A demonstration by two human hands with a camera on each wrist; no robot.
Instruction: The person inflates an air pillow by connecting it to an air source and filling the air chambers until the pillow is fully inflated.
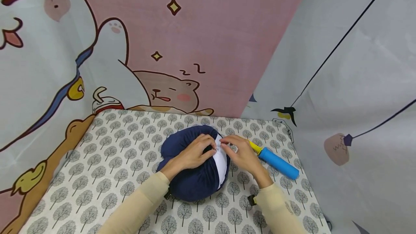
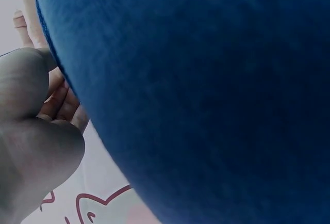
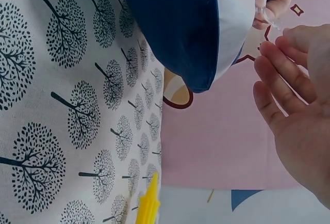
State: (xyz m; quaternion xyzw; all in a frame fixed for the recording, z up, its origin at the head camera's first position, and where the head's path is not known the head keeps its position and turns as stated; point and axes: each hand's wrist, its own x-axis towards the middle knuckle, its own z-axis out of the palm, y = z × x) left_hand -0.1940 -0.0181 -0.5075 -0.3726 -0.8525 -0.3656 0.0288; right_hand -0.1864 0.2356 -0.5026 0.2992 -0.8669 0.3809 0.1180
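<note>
A navy neck pillow with a white panel lies on the patterned cloth, its rounded end toward me. Over its right side, my left hand reaches across the navy fabric and pinches a small clear plastic valve at the white panel. From the right, my right hand meets it, thumb and forefinger closed at the valve's free end while the other fingers stay loosely extended. In the left wrist view the pillow's blue fabric fills most of the picture and hides the fingertips' work.
Right of the pillow lies a hand pump with a blue barrel and a yellow end, close behind my right hand. The tree-print cloth covers the table. Printed curtains rise at the back and sides.
</note>
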